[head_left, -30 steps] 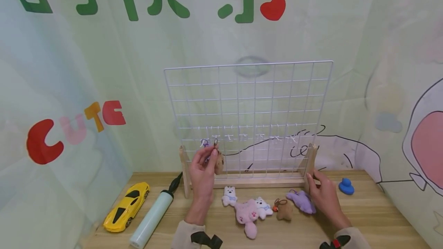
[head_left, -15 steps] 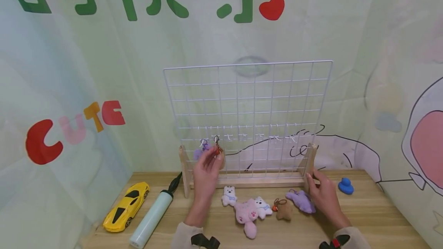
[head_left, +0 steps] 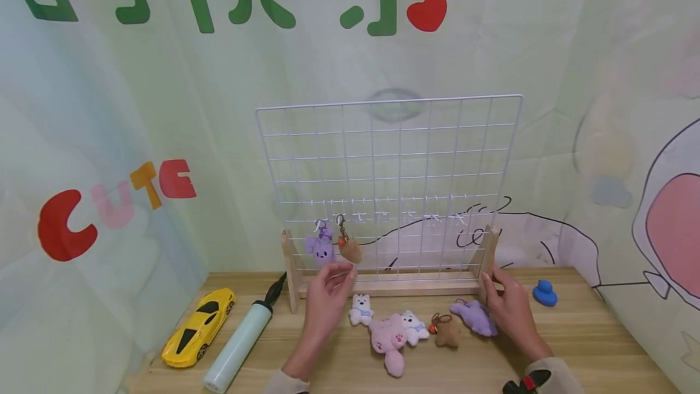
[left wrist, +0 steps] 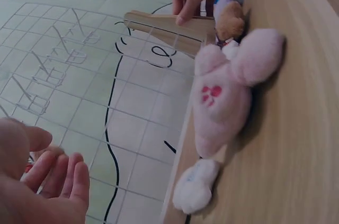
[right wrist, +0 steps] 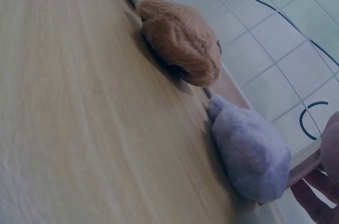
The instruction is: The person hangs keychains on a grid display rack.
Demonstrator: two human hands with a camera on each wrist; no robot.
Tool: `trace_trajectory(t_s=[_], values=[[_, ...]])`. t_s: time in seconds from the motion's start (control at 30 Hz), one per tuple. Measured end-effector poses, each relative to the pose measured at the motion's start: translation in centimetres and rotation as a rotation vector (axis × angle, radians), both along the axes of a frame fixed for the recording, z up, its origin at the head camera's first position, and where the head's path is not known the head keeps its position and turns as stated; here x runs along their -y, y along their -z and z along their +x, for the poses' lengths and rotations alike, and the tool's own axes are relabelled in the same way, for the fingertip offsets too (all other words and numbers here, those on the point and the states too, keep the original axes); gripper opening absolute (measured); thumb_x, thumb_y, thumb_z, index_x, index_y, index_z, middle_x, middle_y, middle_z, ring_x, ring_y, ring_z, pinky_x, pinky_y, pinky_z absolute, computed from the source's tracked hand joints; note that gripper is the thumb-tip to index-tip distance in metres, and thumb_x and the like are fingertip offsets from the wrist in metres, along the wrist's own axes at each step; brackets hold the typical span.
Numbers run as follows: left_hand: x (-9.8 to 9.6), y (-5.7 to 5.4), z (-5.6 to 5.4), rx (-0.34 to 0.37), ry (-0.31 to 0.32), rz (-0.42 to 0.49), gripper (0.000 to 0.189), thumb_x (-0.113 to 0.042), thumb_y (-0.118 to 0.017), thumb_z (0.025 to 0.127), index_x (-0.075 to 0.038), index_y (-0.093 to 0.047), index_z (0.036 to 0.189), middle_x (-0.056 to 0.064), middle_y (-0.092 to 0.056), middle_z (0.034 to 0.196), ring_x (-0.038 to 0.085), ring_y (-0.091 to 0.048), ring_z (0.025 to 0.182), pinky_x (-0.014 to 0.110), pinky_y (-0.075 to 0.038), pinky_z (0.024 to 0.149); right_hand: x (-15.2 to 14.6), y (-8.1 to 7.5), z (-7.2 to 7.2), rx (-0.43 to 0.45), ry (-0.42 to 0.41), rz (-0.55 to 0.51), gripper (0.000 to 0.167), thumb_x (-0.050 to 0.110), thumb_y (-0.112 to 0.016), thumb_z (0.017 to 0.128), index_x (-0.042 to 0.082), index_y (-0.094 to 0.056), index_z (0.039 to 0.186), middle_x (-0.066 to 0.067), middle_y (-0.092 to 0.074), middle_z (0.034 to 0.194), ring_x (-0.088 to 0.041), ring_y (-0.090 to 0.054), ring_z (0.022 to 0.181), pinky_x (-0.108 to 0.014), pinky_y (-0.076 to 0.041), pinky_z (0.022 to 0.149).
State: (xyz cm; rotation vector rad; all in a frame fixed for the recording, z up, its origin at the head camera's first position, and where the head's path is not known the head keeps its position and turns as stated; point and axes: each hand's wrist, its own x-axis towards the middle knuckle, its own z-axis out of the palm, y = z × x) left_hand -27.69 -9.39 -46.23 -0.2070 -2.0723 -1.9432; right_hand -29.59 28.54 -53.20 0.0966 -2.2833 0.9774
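Observation:
A white wire grid rack (head_left: 399, 187) stands on wooden feet, with a row of small hooks low across it. From its leftmost hooks hang a purple plush keychain (head_left: 322, 249) and, beside it, a brown plush keychain (head_left: 350, 251) with an orange bead. My left hand (head_left: 328, 297) is just under these two, fingers loosely bent with nothing held, as the left wrist view also shows. At the rack's right end my right hand (head_left: 511, 306) grips the wooden post (head_left: 488, 254) between thumb and fingers. Next to that hand lies a purple plush (head_left: 474, 317).
On the table lie a brown plush (head_left: 447, 332), a pink plush (head_left: 388, 336) and two white plush bears (head_left: 361, 310). A yellow toy car (head_left: 199, 327) and a pale green hand pump (head_left: 240, 342) lie at the left. A blue rubber duck (head_left: 544, 293) sits right.
My left hand has let go of the brown keychain and dropped below it. The keychain now hangs tilted from its hook. My right hand stays on the post.

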Motion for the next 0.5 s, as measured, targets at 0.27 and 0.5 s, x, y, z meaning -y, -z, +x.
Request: trace_trajectory(t_s=[0.27, 0.5], values=[[1.1, 1.5, 0.0, 0.043, 0.003, -0.14, 0.014, -0.011, -0.076, 0.102, -0.003, -0.075, 0.113, 0.014, -0.078, 0.113, 0.022, -0.075, 0.107, 0.018, -0.059, 0.093, 0.1, -0.2, 0.2, 0.017, 0.001, -0.001, 0.014, 0.011, -0.063, 0.11, 0.0, -0.072, 0.11, -0.025, -0.077, 0.116, -0.044, -0.074, 0.112, -0.058, -0.065, 0.082], [1.9, 3.4, -0.6, 0.016, 0.138, -0.388, 0.012, -0.005, -0.074, 0.099, -0.003, -0.078, 0.11, 0.011, -0.079, 0.106, 0.019, -0.073, 0.098, 0.02, -0.059, 0.085, 0.1, 0.0, 0.1, -0.014, 0.001, 0.0, 0.011, 0.008, -0.065, 0.108, 0.0, -0.072, 0.108, -0.024, -0.078, 0.112, -0.042, -0.074, 0.109, -0.056, -0.065, 0.08]])
